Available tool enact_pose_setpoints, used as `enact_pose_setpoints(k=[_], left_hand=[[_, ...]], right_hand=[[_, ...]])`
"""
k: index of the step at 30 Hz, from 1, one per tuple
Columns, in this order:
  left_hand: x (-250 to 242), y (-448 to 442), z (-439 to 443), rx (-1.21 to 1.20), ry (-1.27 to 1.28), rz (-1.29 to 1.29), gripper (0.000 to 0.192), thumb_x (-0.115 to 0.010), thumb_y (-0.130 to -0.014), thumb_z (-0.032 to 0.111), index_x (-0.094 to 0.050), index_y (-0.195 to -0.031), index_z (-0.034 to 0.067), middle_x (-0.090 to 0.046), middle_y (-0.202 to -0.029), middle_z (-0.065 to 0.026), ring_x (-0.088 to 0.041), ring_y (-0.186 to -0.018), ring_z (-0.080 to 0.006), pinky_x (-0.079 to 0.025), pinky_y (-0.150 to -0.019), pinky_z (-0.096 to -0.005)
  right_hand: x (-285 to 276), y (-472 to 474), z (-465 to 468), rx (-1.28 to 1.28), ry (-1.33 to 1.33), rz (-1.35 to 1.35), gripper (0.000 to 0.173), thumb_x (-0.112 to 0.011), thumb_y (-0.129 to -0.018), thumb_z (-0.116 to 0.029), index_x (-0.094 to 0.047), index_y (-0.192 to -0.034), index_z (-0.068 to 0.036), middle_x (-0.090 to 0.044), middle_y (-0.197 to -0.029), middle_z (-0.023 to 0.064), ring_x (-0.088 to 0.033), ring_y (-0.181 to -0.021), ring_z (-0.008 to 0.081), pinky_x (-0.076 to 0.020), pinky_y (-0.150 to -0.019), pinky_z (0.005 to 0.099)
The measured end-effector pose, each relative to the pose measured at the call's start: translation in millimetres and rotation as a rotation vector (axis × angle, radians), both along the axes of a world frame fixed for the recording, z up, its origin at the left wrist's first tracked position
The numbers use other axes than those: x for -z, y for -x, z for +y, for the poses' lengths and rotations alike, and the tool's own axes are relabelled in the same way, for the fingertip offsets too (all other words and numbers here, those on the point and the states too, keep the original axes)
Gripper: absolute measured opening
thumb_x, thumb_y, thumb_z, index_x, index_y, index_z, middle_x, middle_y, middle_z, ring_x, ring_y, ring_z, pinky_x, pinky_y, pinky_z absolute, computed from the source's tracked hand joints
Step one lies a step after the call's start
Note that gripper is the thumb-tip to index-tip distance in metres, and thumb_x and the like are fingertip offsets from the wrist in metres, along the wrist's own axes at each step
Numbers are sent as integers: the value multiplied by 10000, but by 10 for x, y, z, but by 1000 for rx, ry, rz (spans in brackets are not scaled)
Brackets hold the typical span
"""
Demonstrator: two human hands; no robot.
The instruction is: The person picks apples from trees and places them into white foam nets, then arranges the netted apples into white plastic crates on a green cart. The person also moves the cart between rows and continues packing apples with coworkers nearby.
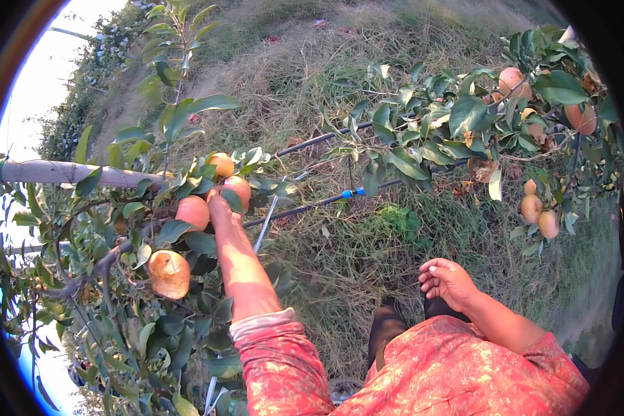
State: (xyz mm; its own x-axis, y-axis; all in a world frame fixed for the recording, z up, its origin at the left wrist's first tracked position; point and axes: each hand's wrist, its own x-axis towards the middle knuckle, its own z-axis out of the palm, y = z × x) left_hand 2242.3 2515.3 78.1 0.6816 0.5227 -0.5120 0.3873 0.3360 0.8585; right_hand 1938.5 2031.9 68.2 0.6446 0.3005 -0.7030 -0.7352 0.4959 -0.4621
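My left hand (219, 207) reaches in among a cluster of apples on the tree, its fingers hidden by fruit and leaves. A red apple (193, 213) is just left of the hand. Another apple (238, 190), partly behind a leaf, lies against its right side, and an orange-tinted apple (222, 164) sits above. Whether the fingers grip any of them cannot be seen. Lower on the branch hangs an apple with a large brown, eaten-looking patch (168, 274). My right hand (447, 283) hovers before my body, fingers loosely curled, holding nothing.
A pale wooden pole (78, 173) runs in from the left above a bare branch (101, 266). Black irrigation tubing (312, 204) with a blue connector (353, 193) crosses ahead. To the right, another leafy branch bears several apples (515, 83). Dry grass (338, 291) covers the ground.
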Motion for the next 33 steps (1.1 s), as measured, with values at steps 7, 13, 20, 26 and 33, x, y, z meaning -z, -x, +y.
enact_pose_setpoints(k=[7, 13, 20, 26, 33], left_hand=[[-27, 47, 195, 8, -270, 183, 429, -543, -896, 496, -541, -1243, 244, -598, -1230, -78, -563, -1132, -341, -438, -815, -600], [-354, 80, -415, -2, 61, 30, 446, -600, -857, 492, -580, -1236, 258, -629, -1198, -42, -625, -1010, -287, -502, -688, -477], [-223, 252, -237, 49, 359, -184, 530, -649, -835, 561, -587, -1285, 287, -622, -1297, -10, -590, -1171, -307, -523, -795, -559], [-235, 239, -219, 59, 358, -64, 585, -627, -823, 634, -586, -1289, 283, -619, -1307, -10, -590, -1184, -310, -525, -811, -564], [39, 223, -32, 134, 472, -100, 593, -657, -844, 590, -554, -1332, 268, -606, -1324, -23, -565, -1228, -272, -490, -945, -578]], right_hand=[[-150, -105, 117, -57, -87, -42, 233, -563, -1021, -227, -621, -1143, -37, -677, -978, 81, -676, -803, 158, -578, -680, 314], [-249, -357, 311, -105, -117, -70, 252, -556, -1027, -243, -618, -1157, -36, -673, -981, 70, -670, -804, 139, -578, -679, 292], [-694, -1351, 977, -361, 69, -294, 284, -564, -1006, -287, -612, -1165, -57, -629, -1077, 51, -622, -938, 145, -566, -748, 333], [-820, -2290, 1939, -514, 346, -557, 465, -621, -945, -319, -587, -1304, -25, -598, -1262, 101, -588, -1086, 226, -563, -835, 399], [-1162, -2645, 3106, -248, 890, -1468, 354, -605, -852, -297, -694, -1101, -62, -640, -1096, 202, -640, -1055, 382, -507, -930, 484]])
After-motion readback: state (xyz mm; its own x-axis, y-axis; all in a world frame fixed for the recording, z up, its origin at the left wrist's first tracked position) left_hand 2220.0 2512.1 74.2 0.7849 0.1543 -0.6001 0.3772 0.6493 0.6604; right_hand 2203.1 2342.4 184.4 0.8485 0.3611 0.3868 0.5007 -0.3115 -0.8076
